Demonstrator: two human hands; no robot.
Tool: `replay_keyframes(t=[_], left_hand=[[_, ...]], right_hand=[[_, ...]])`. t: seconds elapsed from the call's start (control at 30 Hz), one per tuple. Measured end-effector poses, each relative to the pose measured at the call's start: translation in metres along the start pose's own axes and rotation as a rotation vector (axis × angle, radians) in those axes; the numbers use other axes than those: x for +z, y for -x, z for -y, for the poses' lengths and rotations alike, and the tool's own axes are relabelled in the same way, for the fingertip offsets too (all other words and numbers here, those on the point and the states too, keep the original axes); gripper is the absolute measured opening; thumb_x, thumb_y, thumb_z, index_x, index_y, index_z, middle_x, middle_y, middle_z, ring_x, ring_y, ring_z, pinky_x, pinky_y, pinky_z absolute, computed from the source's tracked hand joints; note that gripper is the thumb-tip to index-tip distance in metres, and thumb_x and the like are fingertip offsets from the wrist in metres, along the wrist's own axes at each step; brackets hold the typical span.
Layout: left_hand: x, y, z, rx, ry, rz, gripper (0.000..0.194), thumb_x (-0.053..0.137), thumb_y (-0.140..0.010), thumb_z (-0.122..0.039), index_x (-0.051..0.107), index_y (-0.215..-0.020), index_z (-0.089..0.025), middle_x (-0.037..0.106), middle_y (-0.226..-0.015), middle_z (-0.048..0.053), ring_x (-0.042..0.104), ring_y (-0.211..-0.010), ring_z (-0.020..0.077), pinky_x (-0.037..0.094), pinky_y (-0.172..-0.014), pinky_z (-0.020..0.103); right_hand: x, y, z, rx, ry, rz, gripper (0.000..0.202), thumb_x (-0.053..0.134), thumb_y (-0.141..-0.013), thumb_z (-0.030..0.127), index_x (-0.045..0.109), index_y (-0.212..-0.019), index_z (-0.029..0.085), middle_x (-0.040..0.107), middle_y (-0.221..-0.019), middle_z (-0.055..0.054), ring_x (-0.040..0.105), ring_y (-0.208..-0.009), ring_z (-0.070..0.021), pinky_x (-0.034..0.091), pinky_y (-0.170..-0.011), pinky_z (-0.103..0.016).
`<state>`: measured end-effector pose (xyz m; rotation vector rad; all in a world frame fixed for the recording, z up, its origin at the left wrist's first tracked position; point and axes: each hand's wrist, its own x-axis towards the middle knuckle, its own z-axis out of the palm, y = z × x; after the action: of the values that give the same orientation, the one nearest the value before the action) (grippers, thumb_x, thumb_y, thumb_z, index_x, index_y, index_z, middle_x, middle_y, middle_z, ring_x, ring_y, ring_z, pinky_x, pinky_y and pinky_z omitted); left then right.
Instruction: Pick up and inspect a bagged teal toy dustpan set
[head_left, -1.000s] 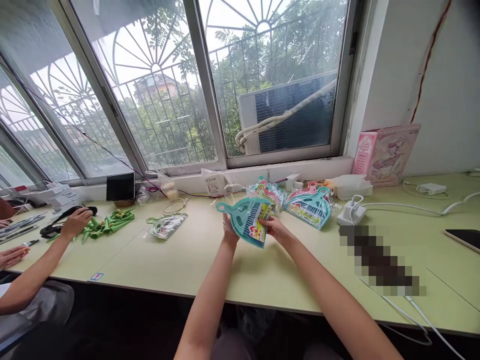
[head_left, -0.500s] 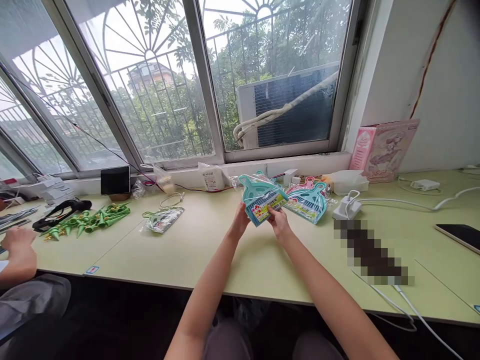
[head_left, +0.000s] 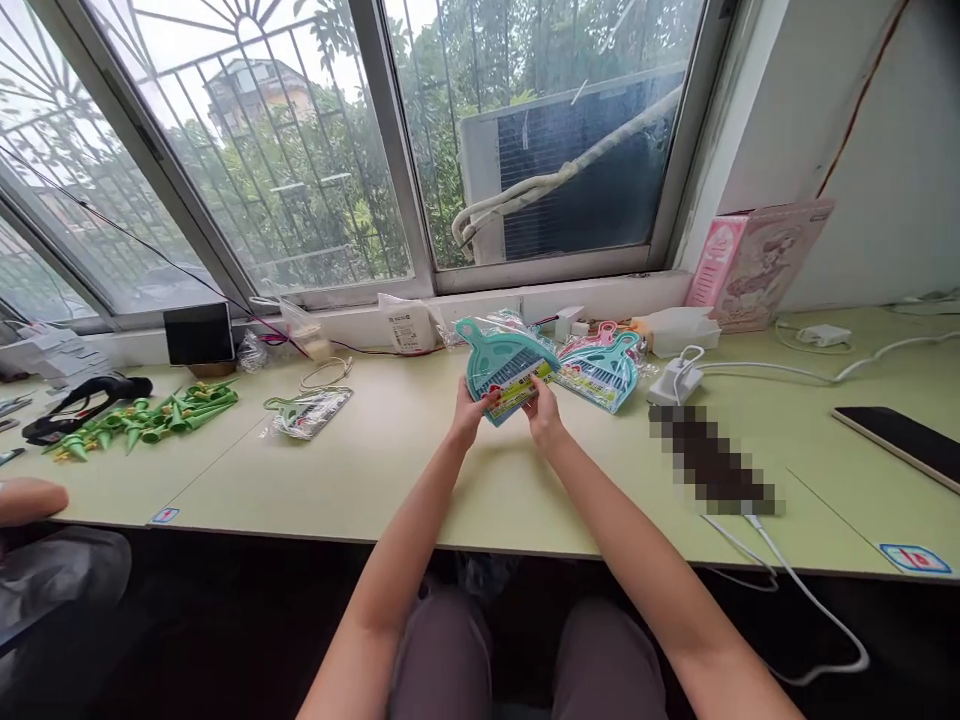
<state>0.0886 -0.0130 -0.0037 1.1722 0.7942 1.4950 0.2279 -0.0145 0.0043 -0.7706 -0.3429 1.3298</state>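
Hands: left hand (head_left: 466, 412) and right hand (head_left: 541, 415) are both pinching the lower edge of a teal dustpan set (head_left: 504, 368), one at each side, thumbs on the front.
Held item: smooth moulded plastic in a fan shape with a short looped handle pointing up and to the left; it is sitting in a glossy, crinkling clear bag with a yellow printed label near the bottom. It is hanging tilted above the desk, in front of the window sill.
Stack behind: a pile of packaged dustpan sets (head_left: 602, 368), teal and pink, is lying just right of the held one, touching the sill side of the desk.
Surface: pale green desk (head_left: 390, 470), flat and matte, with a straight front edge running near the knees.
Open room: a wide bare stretch is lying under and left of the hands, reaching to a bagged item (head_left: 307, 412).
Right side: a white charger (head_left: 673, 382) and its cable are crowding the space; a dark phone (head_left: 896, 433) is lying well apart near the desk's edge.
Far left: green plastic cones (head_left: 142, 416) are lying in a loose heap.
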Motion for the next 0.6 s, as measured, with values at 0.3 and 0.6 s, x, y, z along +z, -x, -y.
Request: replay_keyframes(t=[0.3,0.6], left_hand=[[0.002,0.0,-0.001,-0.033,-0.077,0.075,0.082,0.094,-0.055,-0.044,0.049,-0.121,-0.025,0.067,-0.117,0.009,0.065,-0.112,0.0336,0.056,-0.092,0.052],[0.007,0.004,0.0,0.053,-0.078,0.085,0.081,0.094,-0.057,-0.042,0.052,-0.124,-0.023,0.068,-0.119,0.01,0.064,-0.115,0.0331,0.054,-0.1,0.053]], right_hand=[[-0.008,-0.018,0.007,-0.088,-0.084,0.027,0.008,0.065,-0.083,0.025,0.063,-0.091,0.023,0.077,-0.088,0.003,0.071,-0.088,-0.0126,0.059,-0.078,-0.022],[-0.004,-0.009,0.012,-0.082,-0.121,0.03,0.01,0.065,-0.089,0.027,0.066,-0.097,0.022,0.078,-0.099,0.0,0.072,-0.101,-0.0145,0.062,-0.084,-0.024]])
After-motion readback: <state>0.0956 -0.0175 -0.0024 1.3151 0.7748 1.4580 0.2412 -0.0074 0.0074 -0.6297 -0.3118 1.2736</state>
